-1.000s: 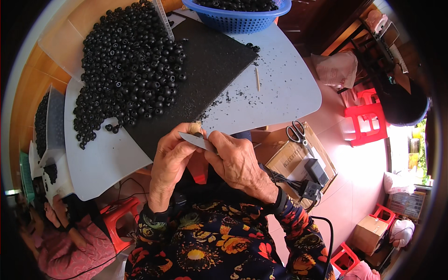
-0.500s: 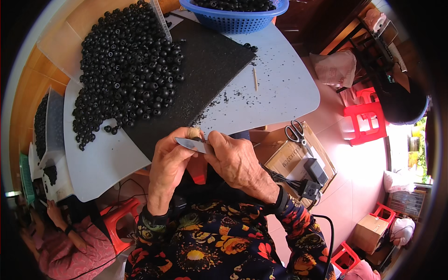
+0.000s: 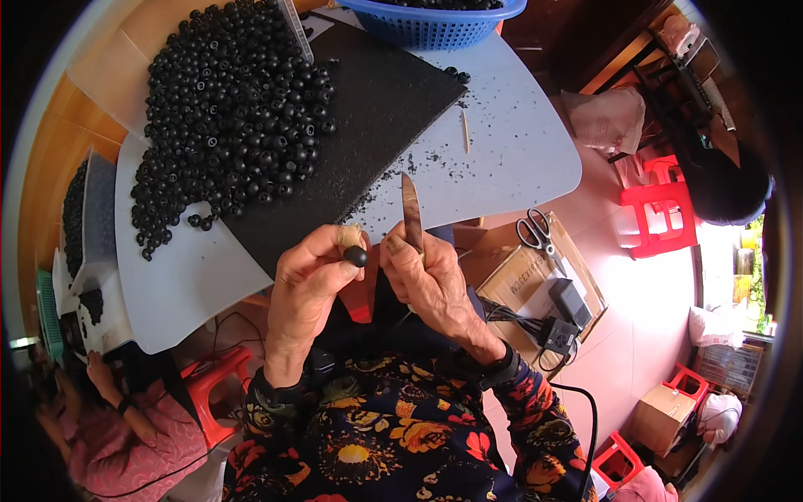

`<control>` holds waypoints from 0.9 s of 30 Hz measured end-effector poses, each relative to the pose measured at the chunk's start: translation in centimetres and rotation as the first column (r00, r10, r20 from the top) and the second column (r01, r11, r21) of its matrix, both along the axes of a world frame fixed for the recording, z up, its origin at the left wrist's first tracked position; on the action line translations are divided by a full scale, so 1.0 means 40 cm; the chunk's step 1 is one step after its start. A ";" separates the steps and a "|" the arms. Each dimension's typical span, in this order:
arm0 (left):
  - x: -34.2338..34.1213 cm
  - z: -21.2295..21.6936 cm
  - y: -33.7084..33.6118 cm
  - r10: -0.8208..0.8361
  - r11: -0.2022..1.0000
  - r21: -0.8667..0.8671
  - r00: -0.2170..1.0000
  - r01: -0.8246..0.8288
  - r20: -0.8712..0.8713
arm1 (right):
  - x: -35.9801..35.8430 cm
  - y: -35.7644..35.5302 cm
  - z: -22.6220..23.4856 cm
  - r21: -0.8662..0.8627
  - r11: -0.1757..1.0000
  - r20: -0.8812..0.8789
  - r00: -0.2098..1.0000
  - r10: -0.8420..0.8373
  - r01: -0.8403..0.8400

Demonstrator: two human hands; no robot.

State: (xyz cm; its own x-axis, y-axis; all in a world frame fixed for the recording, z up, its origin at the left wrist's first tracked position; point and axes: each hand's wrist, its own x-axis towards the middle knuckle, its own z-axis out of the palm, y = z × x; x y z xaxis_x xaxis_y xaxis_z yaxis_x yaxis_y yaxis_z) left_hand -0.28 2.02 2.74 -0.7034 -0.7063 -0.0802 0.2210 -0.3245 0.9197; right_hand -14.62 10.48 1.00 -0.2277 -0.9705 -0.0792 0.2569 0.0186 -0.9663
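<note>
The left hand [image 3: 314, 280] pinches a small black bead [image 3: 356, 256] between thumb and fingertips, just below the near edge of the black mat [image 3: 368, 109]. The right hand [image 3: 428, 280], beside it, is clenched around a knife [image 3: 411, 211] whose blade points up toward the mat. A heap of black beads [image 3: 234, 109] covers the mat's left part; a blue basket [image 3: 431, 21] sits at its far edge

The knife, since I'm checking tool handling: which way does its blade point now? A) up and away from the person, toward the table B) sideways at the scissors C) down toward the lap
A: the right hand holds the knife with its blade rising over the table's edge.
</note>
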 end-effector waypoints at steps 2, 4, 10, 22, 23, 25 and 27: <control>0.003 -0.004 0.003 0.009 1.000 -0.004 1.000 -0.009 0.025 | 0.007 0.000 0.020 -0.032 0.999 0.143 0.989 0.031 -0.027; -0.002 -0.003 0.004 0.012 1.000 -0.009 0.999 -0.012 0.043 | 0.013 -0.004 0.035 -0.014 1.000 0.118 0.993 0.022 -0.021; 0.005 -0.015 -0.005 0.044 0.996 -0.086 0.998 -0.040 0.044 | 0.037 -0.024 0.020 -0.021 1.000 0.037 0.999 -0.011 0.012; 0.008 -0.036 -0.016 -0.006 0.999 0.052 0.998 0.009 -0.060 | 0.050 -0.019 0.006 0.023 1.000 0.296 0.955 -0.005 -0.002; 0.011 -0.037 -0.018 -0.033 0.998 0.058 0.996 0.038 -0.082 | 0.051 -0.018 0.008 0.028 1.000 0.311 0.950 -0.011 0.002; 0.016 -0.038 -0.018 -0.058 0.996 0.057 0.993 0.064 -0.105 | 0.055 -0.016 0.011 0.021 1.000 0.298 0.954 -0.005 -0.001; 0.012 -0.037 -0.014 -0.039 0.995 0.081 0.987 0.051 -0.153 | 0.056 -0.015 0.010 0.012 1.000 0.279 0.960 -0.001 -0.002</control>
State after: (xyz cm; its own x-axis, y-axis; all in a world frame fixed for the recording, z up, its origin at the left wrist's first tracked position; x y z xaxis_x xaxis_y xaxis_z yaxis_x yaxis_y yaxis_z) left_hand 0.18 1.47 1.25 -0.7428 -0.6689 -0.0282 0.3388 -0.4120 0.8459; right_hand -12.36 9.88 1.41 -0.1945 -0.9692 -0.1512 0.5165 0.0298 -0.8558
